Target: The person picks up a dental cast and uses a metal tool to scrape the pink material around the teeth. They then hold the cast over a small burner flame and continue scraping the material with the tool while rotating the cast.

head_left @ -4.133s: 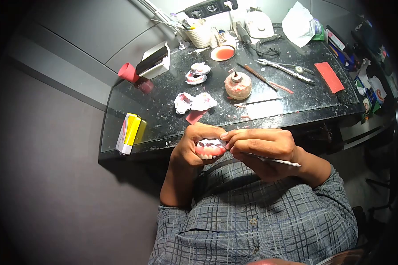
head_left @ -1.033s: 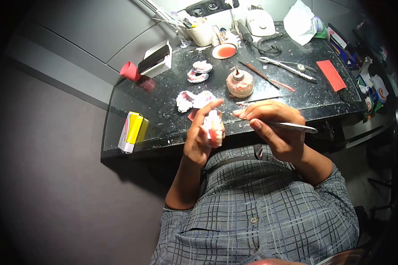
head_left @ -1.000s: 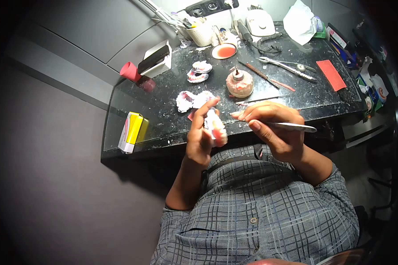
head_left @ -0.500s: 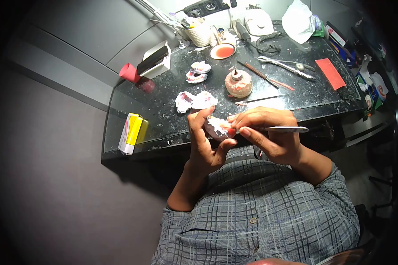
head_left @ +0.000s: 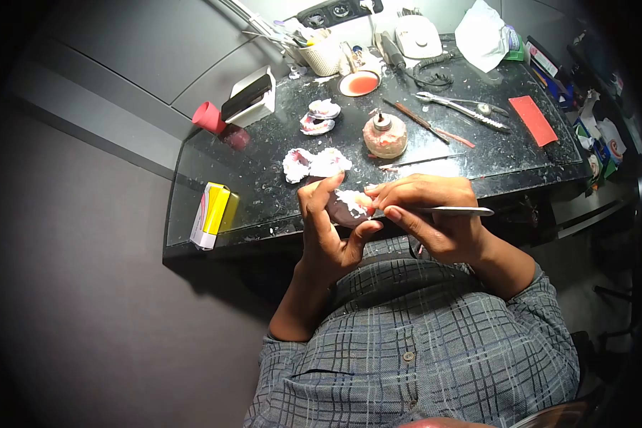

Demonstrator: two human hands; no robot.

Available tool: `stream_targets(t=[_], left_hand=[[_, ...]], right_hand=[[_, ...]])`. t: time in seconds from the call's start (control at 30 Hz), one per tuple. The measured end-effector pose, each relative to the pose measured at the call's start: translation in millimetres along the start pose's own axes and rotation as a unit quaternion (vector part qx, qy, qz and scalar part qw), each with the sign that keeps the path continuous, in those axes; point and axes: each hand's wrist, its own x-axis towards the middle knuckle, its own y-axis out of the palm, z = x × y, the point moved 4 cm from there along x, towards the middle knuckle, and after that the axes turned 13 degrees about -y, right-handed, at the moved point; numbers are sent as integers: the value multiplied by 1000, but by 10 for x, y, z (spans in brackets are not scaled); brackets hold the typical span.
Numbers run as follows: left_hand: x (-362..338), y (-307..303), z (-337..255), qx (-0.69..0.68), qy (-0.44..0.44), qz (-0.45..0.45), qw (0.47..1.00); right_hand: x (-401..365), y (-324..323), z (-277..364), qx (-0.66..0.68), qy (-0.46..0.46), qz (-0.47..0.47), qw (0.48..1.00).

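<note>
My left hand (head_left: 329,232) is wrapped round a white and pink plaster model (head_left: 349,208), held near the table's front edge. Pinched in my right hand (head_left: 431,210) is a slim metal tool (head_left: 464,211); its flat end points right and its working end is at the model's right side, partly hidden by my fingers. Just behind the hands lie white plaster pieces with pink hollows (head_left: 311,164). A round glass burner (head_left: 384,135) with a metal neck stands behind the model.
Farther back are another plaster model (head_left: 318,118), a dish of red material (head_left: 359,83), a long metal instrument (head_left: 464,108) and a red sheet (head_left: 533,120). A yellow and white box (head_left: 212,215) stands left, beyond it a red cup (head_left: 207,117).
The tool and my right hand have shifted very slightly left. The model has turned a little in my left hand, and less red shows at its right side.
</note>
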Motion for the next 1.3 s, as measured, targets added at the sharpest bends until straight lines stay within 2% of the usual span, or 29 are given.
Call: stream_targets(t=[0.27, 0.37, 0.53, 0.67, 0.8, 0.87, 0.9, 0.97, 1.0, 1.07, 1.13, 1.17, 1.23, 1.3], left_hand=[[-32, 99, 45, -102, -32, -32, 994], [-4, 91, -5, -86, -36, -23, 995], [66, 51, -148, -3, -19, 17, 1000], [74, 51, -157, -11, -40, 23, 999], [67, 58, -156, -2, -37, 23, 999], [66, 63, -155, 3, -35, 24, 999], [63, 63, -157, 2, -39, 22, 999], [72, 66, -146, 1, -41, 20, 999], [77, 68, -129, 5, -33, 18, 999], [56, 77, -88, 10, -25, 16, 999], [25, 115, -14, -135, -101, 44, 985], [3, 95, -15, -136, -102, 43, 984], [-10, 98, -12, -249, -198, 123, 940], [34, 80, -66, -240, -167, 116, 949]], right_hand=[[-12, -1, -44, 24, 33, 17, 999], [-34, -32, -106, 40, 27, -3, 999], [-57, -62, -170, 108, 77, 8, 991], [-100, -39, -218, 185, 108, -7, 977], [-120, -32, -236, 191, 122, 6, 974], [-182, 2, -293, 273, 195, -32, 942], [-178, 11, -285, 273, 196, -32, 942], [-175, 35, -303, 356, 246, -87, 897], [-201, 28, -335, 327, 265, -101, 901], [-191, 1, -338, 316, 268, -121, 902], [-146, -53, -311, 310, 252, -137, 907], [-141, -72, -313, 310, 253, -136, 906], [-99, -113, -265, 266, 181, -91, 942], [-52, -149, -175, 161, 107, -41, 980]])
